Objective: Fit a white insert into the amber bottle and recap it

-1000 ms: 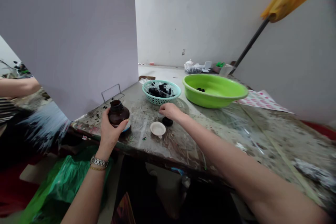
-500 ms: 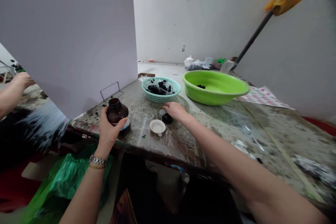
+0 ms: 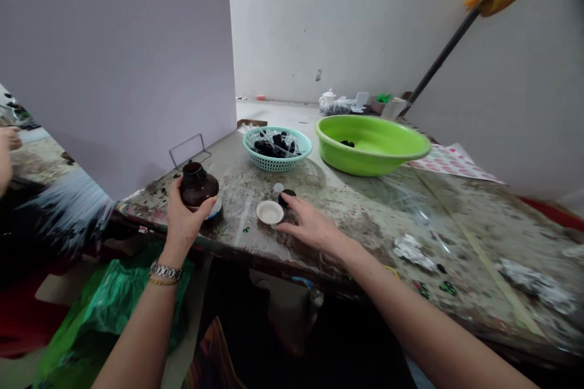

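Note:
My left hand (image 3: pixel 181 214) is wrapped round a dark brown, wide-necked bottle (image 3: pixel 199 187), which stands upright and uncapped near the table's front edge. A bit of its blue and white label shows beside my thumb. My right hand (image 3: pixel 312 223) is low over the table with thumb and fingers apart. Its fingertips touch or nearly touch a round black lid (image 3: pixel 287 197), while the thumb lies close to a small white dish (image 3: pixel 270 213). Just behind the lid lies a small whitish disc (image 3: pixel 278 186).
A pale turquoise basket (image 3: pixel 277 164) holds black pieces and clear strips. Right of it stands a lime green basin (image 3: pixel 371 161) with a few black pieces. A grey panel (image 3: pixel 118 73) rises at left, beside a wire stand (image 3: pixel 189 152). Crumpled foil (image 3: pixel 413 251) lies at right.
My right hand has drawn back from the whitish disc toward me, its fingers spreading beside the black lid and white dish. My left hand still holds the bottle. The view has shifted slightly.

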Tool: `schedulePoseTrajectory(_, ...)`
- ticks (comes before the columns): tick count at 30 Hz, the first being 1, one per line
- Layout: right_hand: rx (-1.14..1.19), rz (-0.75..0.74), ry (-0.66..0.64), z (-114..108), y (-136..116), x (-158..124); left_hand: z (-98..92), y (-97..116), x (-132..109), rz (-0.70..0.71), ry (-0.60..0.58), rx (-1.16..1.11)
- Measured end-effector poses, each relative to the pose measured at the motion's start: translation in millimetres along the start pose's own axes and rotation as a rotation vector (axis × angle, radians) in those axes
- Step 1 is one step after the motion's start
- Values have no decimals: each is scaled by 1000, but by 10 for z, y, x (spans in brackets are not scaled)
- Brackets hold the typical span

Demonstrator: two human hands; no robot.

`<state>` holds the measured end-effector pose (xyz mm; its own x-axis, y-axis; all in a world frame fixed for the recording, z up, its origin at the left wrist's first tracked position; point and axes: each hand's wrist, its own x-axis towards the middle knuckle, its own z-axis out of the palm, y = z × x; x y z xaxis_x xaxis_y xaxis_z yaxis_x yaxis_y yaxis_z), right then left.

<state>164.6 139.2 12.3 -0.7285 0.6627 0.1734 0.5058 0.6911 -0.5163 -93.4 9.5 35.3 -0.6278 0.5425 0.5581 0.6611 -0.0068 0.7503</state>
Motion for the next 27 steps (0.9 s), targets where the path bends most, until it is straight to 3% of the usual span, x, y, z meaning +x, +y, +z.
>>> schedulePoseTrajectory(12,-6,-12,105,286,-87,55,-4,-8,-3,8,-2,5)
schedulePoseTrajectory(27,71,-25,176,372,-63,60,29,-30,7,-5,17,-22)
